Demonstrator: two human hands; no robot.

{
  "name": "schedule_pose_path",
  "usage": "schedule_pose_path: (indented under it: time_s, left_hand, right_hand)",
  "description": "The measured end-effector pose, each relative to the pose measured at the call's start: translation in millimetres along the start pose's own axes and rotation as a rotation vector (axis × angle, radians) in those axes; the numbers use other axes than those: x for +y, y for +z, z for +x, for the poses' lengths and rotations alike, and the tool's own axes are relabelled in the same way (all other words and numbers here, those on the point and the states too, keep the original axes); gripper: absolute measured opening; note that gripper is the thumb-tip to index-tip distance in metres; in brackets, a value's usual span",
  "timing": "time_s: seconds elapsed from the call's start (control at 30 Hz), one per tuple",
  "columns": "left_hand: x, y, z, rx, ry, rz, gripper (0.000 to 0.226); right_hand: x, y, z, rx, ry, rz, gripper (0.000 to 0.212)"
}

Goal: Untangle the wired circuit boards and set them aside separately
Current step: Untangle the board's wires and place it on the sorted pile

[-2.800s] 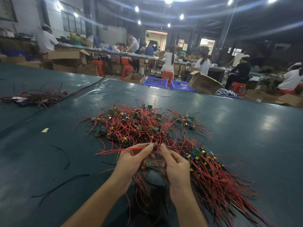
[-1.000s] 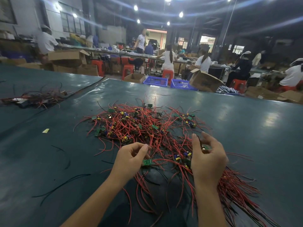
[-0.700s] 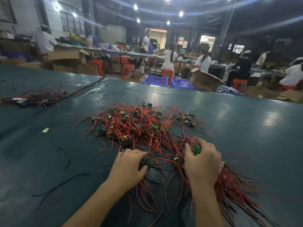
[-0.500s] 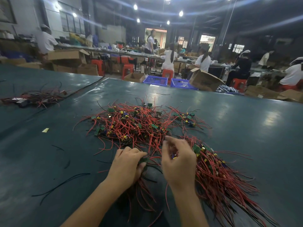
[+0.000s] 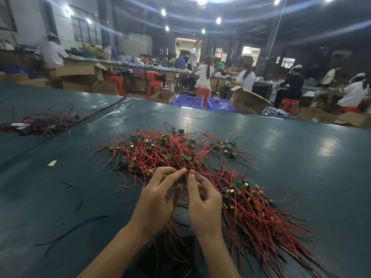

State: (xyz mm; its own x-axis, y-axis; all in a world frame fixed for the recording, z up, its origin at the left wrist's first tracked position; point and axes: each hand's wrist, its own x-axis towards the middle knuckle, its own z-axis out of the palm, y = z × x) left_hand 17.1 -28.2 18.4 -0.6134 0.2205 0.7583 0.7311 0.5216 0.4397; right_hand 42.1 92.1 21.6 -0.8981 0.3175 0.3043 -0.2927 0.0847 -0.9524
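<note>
A tangled heap of small green circuit boards with red and black wires [image 5: 160, 151] lies on the dark green table [image 5: 301, 157]. To its right, a second bundle of boards [image 5: 251, 201] lies with its wires fanned toward me. Between them I hold one green circuit board [image 5: 183, 177] just above the table. My left hand [image 5: 156, 199] pinches its left side between thumb and fingers. My right hand [image 5: 202, 199] pinches its right side and a red wire. The board's wires hang down under my hands, partly hidden.
Loose black wire pieces [image 5: 74, 227] and a small yellow scrap [image 5: 52, 163] lie on the table's left. Another wire pile [image 5: 38, 123] sits far left. Beyond the table's far edge are blue crates [image 5: 188, 101], cardboard boxes [image 5: 247, 101] and seated workers.
My right hand left the bundle on the right and came back to the middle. Both hands rose together and now pinch one board between them, lifted off the table.
</note>
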Motion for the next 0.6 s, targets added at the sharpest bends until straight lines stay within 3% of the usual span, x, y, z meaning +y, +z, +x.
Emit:
schedule_pose_path:
  time_s: [0.13,0.23,0.33,0.4,0.47,0.53,0.6]
  left_hand:
    - [3.4,1.6,-1.7,-0.022,0.056,0.003,0.051]
    - [5.0,3.2,-2.3,0.042,0.05,0.054,0.039]
    - [9.5,4.8,-2.3,0.126,0.138,0.113,0.021]
    - [14.6,5.2,-2.6,0.058,0.184,0.005,0.012]
    - [21.2,6.5,-4.1,-0.123,0.047,-0.226,0.018]
    - [27.0,9.9,-5.1,-0.269,-0.218,-0.431,0.045]
    - [27.7,11.8,-3.7,-0.287,-0.438,-0.553,0.063]
  right_hand:
    - [-0.4,-1.1,2.8,0.041,-0.031,0.038,0.02]
    - [-2.4,-0.4,4.4,0.087,0.046,0.095,0.029]
    - [-2.5,-3.0,5.9,0.171,0.108,0.189,0.019]
    - [-3.0,-6.7,7.5,0.198,0.141,0.253,0.011]
    - [-3.2,-9.2,9.7,0.209,0.169,0.316,0.009]
    - [-3.9,-9.5,10.3,0.19,0.19,0.364,0.014]
    - [-4.5,-8.4,9.4,0.135,0.208,0.403,0.022]
